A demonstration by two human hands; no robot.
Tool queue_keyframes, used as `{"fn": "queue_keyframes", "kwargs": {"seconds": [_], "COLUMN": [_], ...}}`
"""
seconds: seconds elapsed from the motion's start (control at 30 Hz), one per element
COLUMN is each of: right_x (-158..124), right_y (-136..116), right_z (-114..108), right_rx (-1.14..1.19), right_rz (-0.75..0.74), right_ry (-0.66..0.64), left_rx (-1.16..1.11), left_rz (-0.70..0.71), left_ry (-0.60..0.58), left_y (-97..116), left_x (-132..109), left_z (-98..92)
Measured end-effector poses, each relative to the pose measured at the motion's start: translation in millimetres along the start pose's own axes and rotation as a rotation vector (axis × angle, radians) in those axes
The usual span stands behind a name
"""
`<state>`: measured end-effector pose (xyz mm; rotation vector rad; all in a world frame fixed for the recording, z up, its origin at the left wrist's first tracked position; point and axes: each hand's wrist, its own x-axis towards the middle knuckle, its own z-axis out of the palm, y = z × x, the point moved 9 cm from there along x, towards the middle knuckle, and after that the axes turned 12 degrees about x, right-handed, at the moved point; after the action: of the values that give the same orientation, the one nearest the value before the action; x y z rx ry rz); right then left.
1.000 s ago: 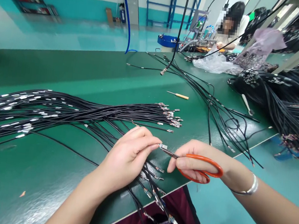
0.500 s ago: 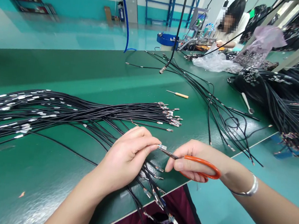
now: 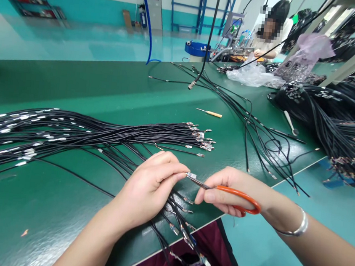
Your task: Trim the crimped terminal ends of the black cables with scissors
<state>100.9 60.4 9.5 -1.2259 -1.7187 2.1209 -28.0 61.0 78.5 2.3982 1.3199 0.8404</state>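
Scissors in right hand, tips pointing left onto terminal; left hand pinches that wire end at centre frame.

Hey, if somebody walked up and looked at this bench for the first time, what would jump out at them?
First, the two hands at the near table edge: the left hand pinches a metal terminal on a black wire, and the right hand holds orange-handled scissors with the tips at that terminal. Next, the big bundle of black wires fanned across the green table to the left, terminal ends pointing right.
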Motion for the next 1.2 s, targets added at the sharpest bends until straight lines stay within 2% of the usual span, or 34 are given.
{"fn": "queue_keyframes", "kwargs": {"seconds": [0.77, 1.2], "right_x": [3.0, 4.0], "right_y": [5.3, 1.8], "right_z": [0.9, -1.1], "right_rx": [0.044, -0.045], "right_rz": [0.006, -0.039], "right_ry": [-0.029, 0.010], "left_rx": [-0.010, -0.019], "left_rz": [-0.025, -0.023], "left_ry": [0.009, 0.008], "left_y": [-1.6, -1.6], "left_x": [-1.1, -0.7], "left_z": [-0.6, 1.1]}}
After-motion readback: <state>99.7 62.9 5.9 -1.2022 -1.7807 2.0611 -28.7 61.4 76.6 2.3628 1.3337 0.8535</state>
